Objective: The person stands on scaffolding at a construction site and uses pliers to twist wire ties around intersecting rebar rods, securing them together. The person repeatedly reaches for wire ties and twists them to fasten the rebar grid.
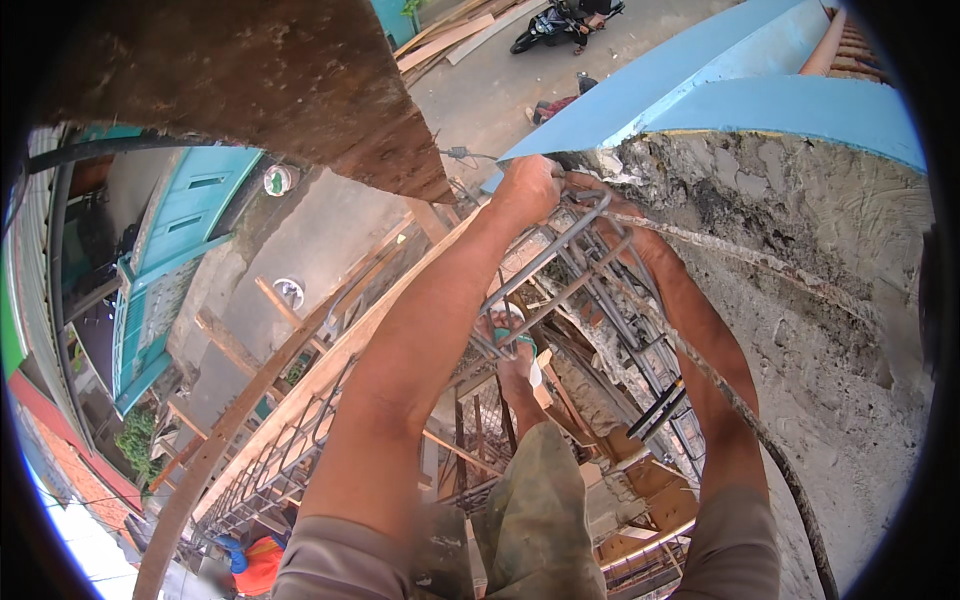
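Both arms reach forward to the top of a steel rebar cage [570, 240], beside the rough wall. My left hand [535, 188] is closed in a fist at its far end, under the blue ledge; what it grips is hidden. Close by its right side, my right hand [600, 200] has its fingers curled in among the bars, partly covered by a bent stirrup [585, 215]. I cannot make out what lies between those fingers. Two rough, crusted rods or ropes [745, 405] run from near the right hand along the wall.
A cement wall [800, 230] with a light-blue ledge [740, 100] stands at right. A brown overhang [260, 90] juts in at upper left. Wooden planks [330, 370] edge the drop at left. Far below are a road, a motorbike [550, 28] and a person in orange [260, 565].
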`<state>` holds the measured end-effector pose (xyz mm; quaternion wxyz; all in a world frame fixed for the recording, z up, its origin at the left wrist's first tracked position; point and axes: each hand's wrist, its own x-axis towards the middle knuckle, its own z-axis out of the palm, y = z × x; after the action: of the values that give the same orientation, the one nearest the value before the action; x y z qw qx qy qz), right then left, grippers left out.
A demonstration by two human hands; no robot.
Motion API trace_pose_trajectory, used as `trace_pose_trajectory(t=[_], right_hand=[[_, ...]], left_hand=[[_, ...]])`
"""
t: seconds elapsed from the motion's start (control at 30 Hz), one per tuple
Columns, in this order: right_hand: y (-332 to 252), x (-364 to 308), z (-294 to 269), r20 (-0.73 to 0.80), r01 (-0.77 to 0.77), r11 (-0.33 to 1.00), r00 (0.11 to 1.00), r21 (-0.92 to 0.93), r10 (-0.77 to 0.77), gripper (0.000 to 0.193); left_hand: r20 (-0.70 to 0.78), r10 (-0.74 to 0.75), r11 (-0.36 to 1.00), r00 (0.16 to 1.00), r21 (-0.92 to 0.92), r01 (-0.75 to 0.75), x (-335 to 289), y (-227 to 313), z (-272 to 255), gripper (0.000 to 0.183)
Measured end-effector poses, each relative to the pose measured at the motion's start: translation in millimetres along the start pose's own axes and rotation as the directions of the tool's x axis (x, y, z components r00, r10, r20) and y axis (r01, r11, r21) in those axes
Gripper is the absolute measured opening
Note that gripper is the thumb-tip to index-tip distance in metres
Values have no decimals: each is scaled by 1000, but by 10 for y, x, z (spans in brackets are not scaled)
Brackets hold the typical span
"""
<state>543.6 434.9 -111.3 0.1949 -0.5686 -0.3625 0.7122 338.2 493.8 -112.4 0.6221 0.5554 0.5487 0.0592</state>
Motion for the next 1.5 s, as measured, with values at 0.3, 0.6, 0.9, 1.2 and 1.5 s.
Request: trace_pose_trajectory(t=[0.3,0.6,0.9,1.2,1.5], right_hand=[[-363,-832,-14,-356,-413,649,907,-638,226,42],[-829,-2072,1212,-270,-184,227,854,-956,-445,29],[-1796,-809,2246,-191,-76,316,916,-946,-352,16],[-1254,700,1274,-3,19,-341,998,-940,64,24],[-1253,1093,1413,-118,12,-200,773,-980,624,42]], left_hand=[[-74,82,994,994,81,-76,314,-343,127,19],[-67,-234,715,970,-688,125,-13,-381,131,25],[-152,91,967,984,-221,-123,10,-628,113,25],[-239,172,935,956,-267,-235,273,-824,375,17],[-71,-70,622,995,-783,-12,98,-780,221,15]])
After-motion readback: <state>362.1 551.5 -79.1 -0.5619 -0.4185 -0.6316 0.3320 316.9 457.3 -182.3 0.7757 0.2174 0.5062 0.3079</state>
